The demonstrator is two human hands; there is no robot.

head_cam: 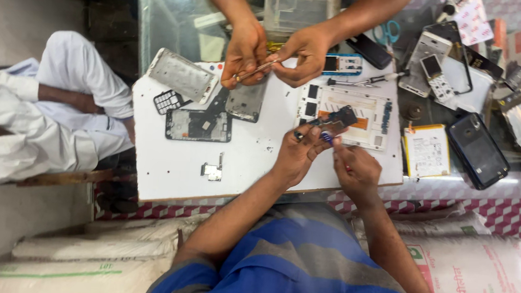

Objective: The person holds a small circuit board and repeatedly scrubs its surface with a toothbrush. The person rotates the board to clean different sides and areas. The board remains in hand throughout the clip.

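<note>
My left hand [297, 152] grips a small dark phone circuit board [339, 119] and holds it just above the white work board [166, 164]. My right hand [355, 169] is closed on a thin tool with a blue handle [327, 137], whose tip meets the circuit board's lower edge. Behind the circuit board lies a white phone mid-frame [362, 108]. Across the board, another person's two hands [246, 51] [305, 54] pinch a thin metal tool between them over a dark phone part [245, 102].
A silver phone frame [182, 75], a black frame [199, 126] and a small metal piece [212, 172] lie on the white work board. A battery [427, 150], a dark phone [477, 151], scissors [386, 32] and loose phone parts are on the right. A seated person in white [59, 106] is at the left, and sacks [485, 282] lie below.
</note>
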